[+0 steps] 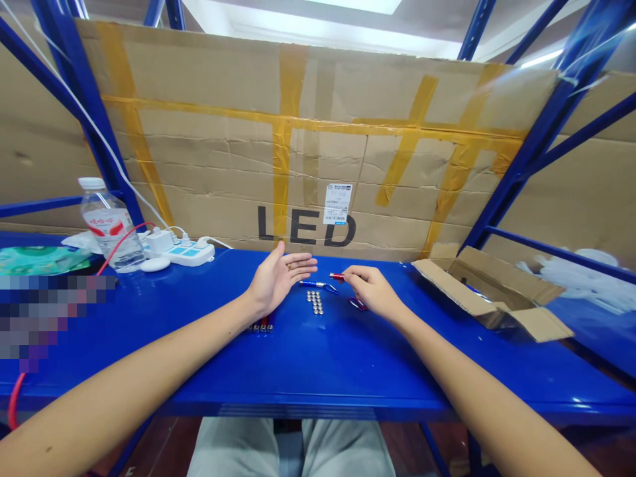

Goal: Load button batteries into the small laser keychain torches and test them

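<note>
Red tube, shiny and smooth, sits at one o'clock from the round silver buttons, pinched in the right hand's fingertips. I see big black letters at twelve o'clock on the cardboard: LED. The left hand is flat, fingers straight, thumb apart, with a blue tube at three o'clock.

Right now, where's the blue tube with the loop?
In the head view, the blue tube lies near centre, between left hand and right hand, beyond the silver discs.
</note>
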### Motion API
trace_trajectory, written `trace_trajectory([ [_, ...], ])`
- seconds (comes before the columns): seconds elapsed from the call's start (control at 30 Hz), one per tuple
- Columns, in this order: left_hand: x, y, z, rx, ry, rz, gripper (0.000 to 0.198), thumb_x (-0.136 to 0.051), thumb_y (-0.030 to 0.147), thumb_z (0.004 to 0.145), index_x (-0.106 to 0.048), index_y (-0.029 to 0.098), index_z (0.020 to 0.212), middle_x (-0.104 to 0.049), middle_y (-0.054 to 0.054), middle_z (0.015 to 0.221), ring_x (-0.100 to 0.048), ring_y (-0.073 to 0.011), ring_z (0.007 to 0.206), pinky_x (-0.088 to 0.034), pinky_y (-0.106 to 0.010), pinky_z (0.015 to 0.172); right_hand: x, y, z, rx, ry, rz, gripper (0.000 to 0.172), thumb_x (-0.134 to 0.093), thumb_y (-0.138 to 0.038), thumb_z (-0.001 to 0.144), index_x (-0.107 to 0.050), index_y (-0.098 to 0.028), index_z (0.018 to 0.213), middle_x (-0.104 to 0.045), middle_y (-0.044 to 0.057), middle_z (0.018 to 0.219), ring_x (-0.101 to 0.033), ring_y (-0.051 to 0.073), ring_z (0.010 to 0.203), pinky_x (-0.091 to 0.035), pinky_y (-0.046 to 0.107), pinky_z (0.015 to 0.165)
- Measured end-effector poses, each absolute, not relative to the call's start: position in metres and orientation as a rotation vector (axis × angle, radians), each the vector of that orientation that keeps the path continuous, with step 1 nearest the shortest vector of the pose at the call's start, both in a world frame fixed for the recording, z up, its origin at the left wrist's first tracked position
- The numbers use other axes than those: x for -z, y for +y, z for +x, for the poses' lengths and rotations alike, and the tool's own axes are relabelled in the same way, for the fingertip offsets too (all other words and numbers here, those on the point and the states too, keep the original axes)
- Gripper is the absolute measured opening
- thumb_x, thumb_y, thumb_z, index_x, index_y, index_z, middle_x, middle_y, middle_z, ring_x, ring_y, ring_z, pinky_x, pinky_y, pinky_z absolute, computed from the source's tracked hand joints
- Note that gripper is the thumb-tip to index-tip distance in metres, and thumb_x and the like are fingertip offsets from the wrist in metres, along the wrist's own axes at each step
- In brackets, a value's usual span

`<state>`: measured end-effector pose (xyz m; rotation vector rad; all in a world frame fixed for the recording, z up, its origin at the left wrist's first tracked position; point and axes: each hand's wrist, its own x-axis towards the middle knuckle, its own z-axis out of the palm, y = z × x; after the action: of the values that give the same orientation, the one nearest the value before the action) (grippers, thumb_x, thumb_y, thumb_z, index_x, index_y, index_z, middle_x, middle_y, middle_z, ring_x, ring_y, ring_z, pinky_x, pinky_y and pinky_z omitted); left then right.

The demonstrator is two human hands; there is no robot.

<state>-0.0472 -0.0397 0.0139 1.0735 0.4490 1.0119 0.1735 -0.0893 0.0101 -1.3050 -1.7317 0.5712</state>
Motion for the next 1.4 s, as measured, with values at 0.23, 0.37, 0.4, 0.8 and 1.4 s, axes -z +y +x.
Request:
trace_trajectory([
  [0.23, -0.0141, -0.0407, -0.0462, -1.028, 0.43, 1.024, 0.066, -0.035, 0.058, 0.095, -0.068, 0.002, 0.109, -0.066, -0.026, 0.12, -0.061, -0.0336, 0.118, -0.038, -0.045, 0.111, -0.0122, -0.0903, 0.173, -0.555, -1.775, -1.292, 0.03, -0.047, -0.039, 0.083, -0.062, -0.016, 0.071, -0.046, -0.003, 0.051, -0.043, 0.012, 0.049, -0.033, 0.026, 0.052],
  [0.37, -0.0137, -0.0398, -0.0465, -1.051, 0.43, 1.018, 0.063, -0.036, 0.056, 0.096, -0.069, 0.003, 0.106, -0.068, -0.024, 0.117, -0.063, -0.0326, 0.115, -0.039, -0.044, 0.11, -0.0122, -0.091, 0.1731, -0.569, -1.763, -1.288, 0.028, -0.047, -0.036, 0.083, -0.064, -0.015, 0.075, -0.046, -0.003, 0.051, -0.042, 0.012, 0.049, -0.034, 0.027, 0.053],
  [0.4, -0.0137, -0.0397, -0.0465, -1.053, 0.432, 1.013, 0.063, -0.036, 0.056, 0.096, -0.069, 0.003, 0.106, -0.068, -0.024, 0.117, -0.063, -0.0325, 0.115, -0.04, -0.044, 0.11, -0.0119, -0.0911, 0.1733, -0.568, -1.751, -1.279, 0.028, -0.046, -0.035, 0.084, -0.065, -0.015, 0.077, -0.045, -0.003, 0.051, -0.042, 0.012, 0.049, -0.034, 0.027, 0.053],
  [0.8, -0.0151, -0.0405, -0.045, -1.083, 0.469, 0.99, 0.062, -0.035, 0.053, 0.097, -0.07, 0.002, 0.1, -0.07, -0.025, 0.111, -0.066, -0.0318, 0.11, -0.042, -0.044, 0.108, -0.0114, -0.09, 0.1759, -0.519, -1.715, -1.251, 0.029, -0.048, -0.034, 0.085, -0.068, -0.016, 0.077, -0.046, -0.001, 0.053, -0.044, 0.014, 0.054, -0.034, 0.027, 0.053],
  [1.4, -0.0156, -0.0403, -0.0465, -1.152, 0.491, 0.995, 0.059, -0.036, 0.052, 0.096, -0.071, 0.004, 0.094, -0.072, -0.023, 0.103, -0.069, -0.0305, 0.1, -0.049, -0.043, 0.1, -0.0115, -0.0913, 0.1758, -0.549, -1.702, -1.243, 0.026, -0.047, -0.031, 0.082, -0.067, -0.016, 0.075, -0.045, -0.002, 0.051, -0.044, 0.014, 0.054, -0.034, 0.026, 0.053],
])
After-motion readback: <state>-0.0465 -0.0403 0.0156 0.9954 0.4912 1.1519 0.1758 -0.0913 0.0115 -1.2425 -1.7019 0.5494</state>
